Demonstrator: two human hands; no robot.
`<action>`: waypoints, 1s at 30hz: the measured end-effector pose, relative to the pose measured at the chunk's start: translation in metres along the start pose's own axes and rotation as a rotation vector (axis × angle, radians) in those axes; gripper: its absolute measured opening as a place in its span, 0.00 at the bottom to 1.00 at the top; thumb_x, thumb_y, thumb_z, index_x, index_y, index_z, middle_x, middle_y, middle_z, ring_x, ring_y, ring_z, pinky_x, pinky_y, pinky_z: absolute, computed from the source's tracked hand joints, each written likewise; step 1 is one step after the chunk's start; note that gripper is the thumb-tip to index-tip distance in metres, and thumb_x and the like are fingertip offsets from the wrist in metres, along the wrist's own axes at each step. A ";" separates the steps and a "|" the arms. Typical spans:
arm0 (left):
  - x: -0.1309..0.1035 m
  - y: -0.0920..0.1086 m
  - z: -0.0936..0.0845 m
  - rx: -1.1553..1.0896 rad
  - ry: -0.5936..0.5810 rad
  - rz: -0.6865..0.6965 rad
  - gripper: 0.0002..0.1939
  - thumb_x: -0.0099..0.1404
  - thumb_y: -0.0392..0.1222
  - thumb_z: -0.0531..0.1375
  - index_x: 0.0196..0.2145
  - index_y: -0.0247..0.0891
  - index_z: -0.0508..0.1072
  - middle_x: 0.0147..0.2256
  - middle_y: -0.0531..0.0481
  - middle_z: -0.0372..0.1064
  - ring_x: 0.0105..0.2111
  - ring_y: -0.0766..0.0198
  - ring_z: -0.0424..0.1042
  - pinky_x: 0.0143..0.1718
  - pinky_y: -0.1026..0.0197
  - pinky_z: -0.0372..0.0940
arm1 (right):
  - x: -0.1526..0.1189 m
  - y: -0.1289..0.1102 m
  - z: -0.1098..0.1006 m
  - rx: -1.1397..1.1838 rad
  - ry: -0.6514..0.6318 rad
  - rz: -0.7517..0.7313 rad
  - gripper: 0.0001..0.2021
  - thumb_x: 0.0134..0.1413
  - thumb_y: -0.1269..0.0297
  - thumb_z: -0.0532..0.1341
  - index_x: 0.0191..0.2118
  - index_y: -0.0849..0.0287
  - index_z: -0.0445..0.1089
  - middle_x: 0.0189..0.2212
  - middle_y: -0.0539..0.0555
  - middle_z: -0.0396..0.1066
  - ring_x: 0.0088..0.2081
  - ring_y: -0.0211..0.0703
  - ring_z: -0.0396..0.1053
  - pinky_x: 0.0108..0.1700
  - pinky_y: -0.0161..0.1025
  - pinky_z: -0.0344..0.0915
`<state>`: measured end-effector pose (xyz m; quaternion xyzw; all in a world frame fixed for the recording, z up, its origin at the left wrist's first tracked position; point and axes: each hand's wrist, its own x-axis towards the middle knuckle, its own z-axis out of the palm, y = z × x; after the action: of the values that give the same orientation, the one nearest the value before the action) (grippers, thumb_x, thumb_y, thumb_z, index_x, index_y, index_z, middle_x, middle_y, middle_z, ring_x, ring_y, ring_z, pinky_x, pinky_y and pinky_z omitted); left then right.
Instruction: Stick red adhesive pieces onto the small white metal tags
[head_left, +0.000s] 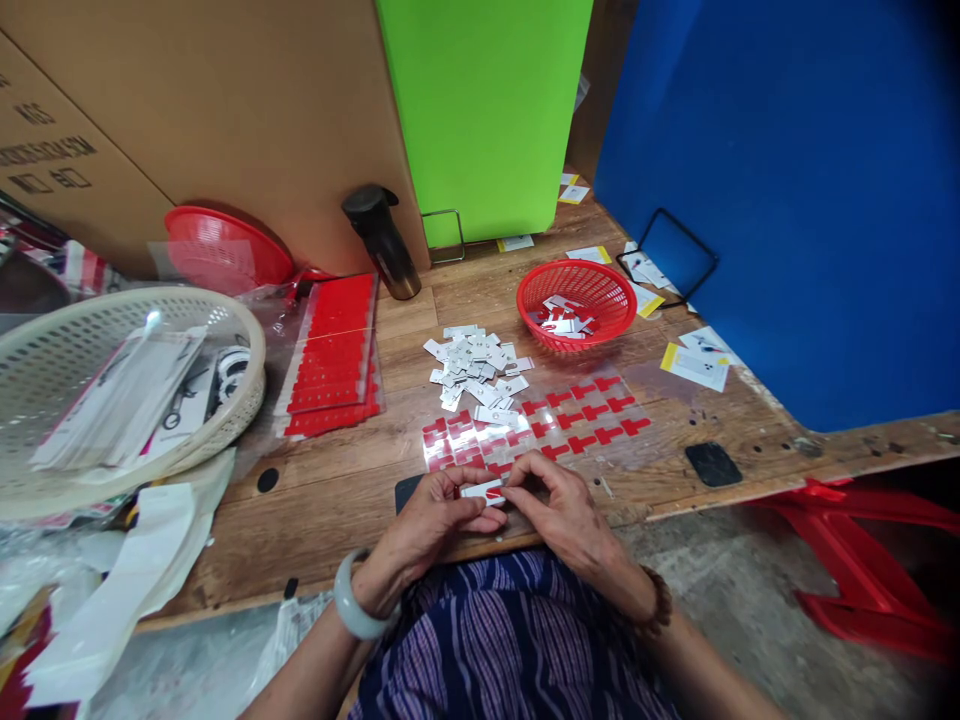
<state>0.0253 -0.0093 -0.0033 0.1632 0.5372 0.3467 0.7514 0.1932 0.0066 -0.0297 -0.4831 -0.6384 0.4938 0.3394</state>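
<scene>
Near the table's front edge, my left hand [435, 512] grips a small metal plate [471, 491] between thumb and fingers. A red T-shaped sticker [493, 493] lies over the plate's right part. The thumb and forefinger of my right hand [564, 508] are pinched together at the sticker's right end; how much of it is stuck down I cannot tell. Just beyond my hands lies a clear sheet of red stickers [581, 416], some spots on its left half bare. Behind it is a loose pile of metal plates [471, 360]. A red basket [619, 318] holds several plates with red on them.
Left of the pile lie stacked red sticker sheets [334, 345], with a dark tumbler [386, 245] behind. A big white basket [251, 395] of packaging fills the left. Printed cards [697, 368] lie by the blue panel [810, 220]. A red stool [840, 540] stands at right.
</scene>
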 end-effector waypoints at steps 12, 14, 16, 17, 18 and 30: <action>0.002 0.000 -0.001 -0.003 0.006 -0.019 0.19 0.47 0.28 0.68 0.38 0.29 0.70 0.27 0.44 0.76 0.26 0.62 0.77 0.32 0.66 0.72 | -0.001 0.000 0.002 0.017 0.004 0.034 0.04 0.52 0.70 0.58 0.28 0.57 0.64 0.26 0.46 0.65 0.30 0.36 0.64 0.34 0.34 0.60; 0.002 0.000 -0.001 -0.005 0.004 -0.017 0.19 0.47 0.29 0.68 0.38 0.30 0.70 0.27 0.44 0.76 0.26 0.63 0.77 0.32 0.66 0.72 | -0.001 0.001 0.002 0.018 0.005 0.035 0.04 0.52 0.71 0.58 0.28 0.57 0.64 0.26 0.46 0.65 0.30 0.36 0.64 0.34 0.33 0.60; 0.002 0.000 -0.001 -0.001 0.000 -0.023 0.18 0.48 0.30 0.68 0.38 0.30 0.70 0.27 0.44 0.76 0.26 0.63 0.77 0.32 0.67 0.71 | -0.001 0.002 0.003 0.018 0.001 0.032 0.04 0.52 0.71 0.58 0.28 0.58 0.64 0.26 0.46 0.65 0.30 0.36 0.64 0.34 0.33 0.59; 0.001 0.000 -0.001 0.002 -0.004 -0.024 0.18 0.48 0.30 0.69 0.38 0.29 0.71 0.27 0.44 0.76 0.26 0.63 0.77 0.32 0.67 0.71 | -0.001 0.003 0.003 0.018 -0.002 0.030 0.04 0.52 0.71 0.58 0.28 0.58 0.64 0.26 0.46 0.65 0.30 0.36 0.64 0.34 0.33 0.59; 0.001 0.000 -0.001 0.004 -0.009 -0.023 0.18 0.48 0.31 0.69 0.38 0.29 0.71 0.28 0.44 0.76 0.26 0.64 0.77 0.32 0.68 0.71 | -0.001 0.003 0.003 0.020 -0.004 0.026 0.04 0.52 0.71 0.58 0.28 0.58 0.63 0.26 0.46 0.65 0.30 0.36 0.63 0.34 0.33 0.59; 0.008 -0.006 -0.002 0.049 -0.001 0.024 0.25 0.42 0.37 0.72 0.39 0.28 0.70 0.27 0.43 0.77 0.25 0.65 0.76 0.30 0.69 0.70 | -0.001 0.007 0.009 0.059 0.001 0.013 0.05 0.51 0.74 0.57 0.27 0.58 0.62 0.25 0.46 0.63 0.30 0.36 0.62 0.34 0.33 0.57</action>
<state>0.0270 -0.0087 -0.0134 0.1884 0.5431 0.3424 0.7432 0.1873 0.0032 -0.0388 -0.4772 -0.6204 0.5145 0.3504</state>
